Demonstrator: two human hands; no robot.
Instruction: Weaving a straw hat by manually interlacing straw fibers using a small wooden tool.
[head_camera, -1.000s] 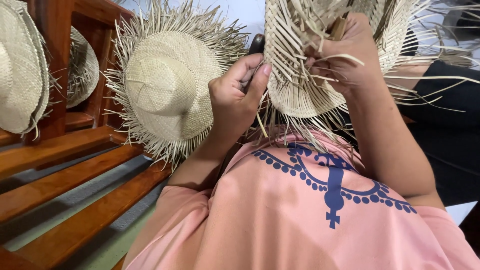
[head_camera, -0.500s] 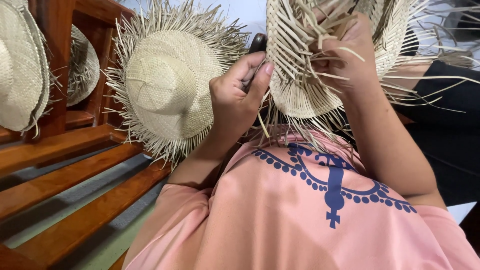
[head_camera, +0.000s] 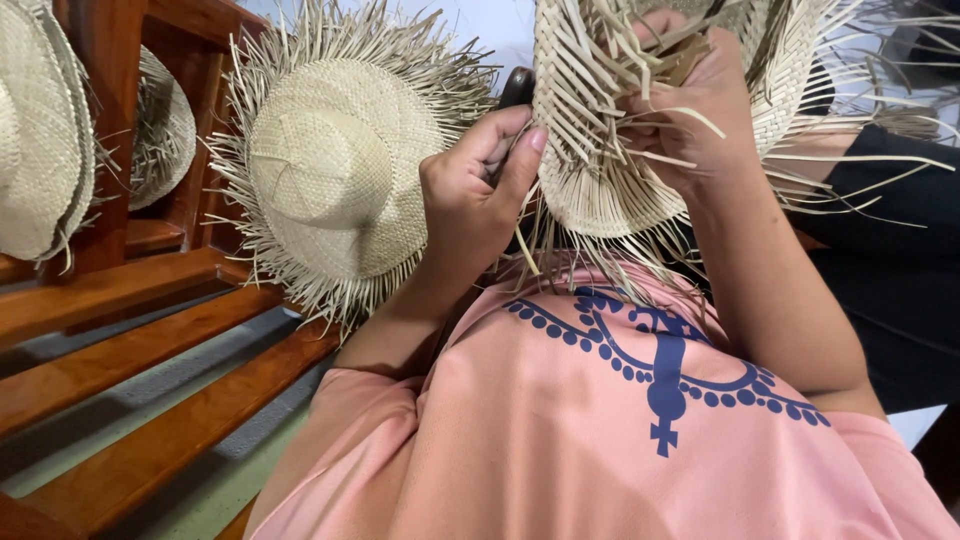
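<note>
An unfinished straw hat (head_camera: 600, 190) with long loose strands is held up close in front of my pink shirt. My left hand (head_camera: 475, 195) pinches its left edge, thumb pressed on the weave, with a dark object (head_camera: 516, 86) just behind the fingers. Higher up, my right hand (head_camera: 705, 110) is closed around several loose strands on the hat's right side. Part of the hat is hidden behind both hands.
Another fringed straw hat (head_camera: 330, 170) leans against a wooden bench (head_camera: 150, 290) to the left. Two more straw hats (head_camera: 40, 130) hang at the far left. A person in dark clothing (head_camera: 900, 260) is at the right.
The held hat has tilted a little. My right hand's fingers have shifted among the strands, while my left hand keeps its pinch on the edge.
</note>
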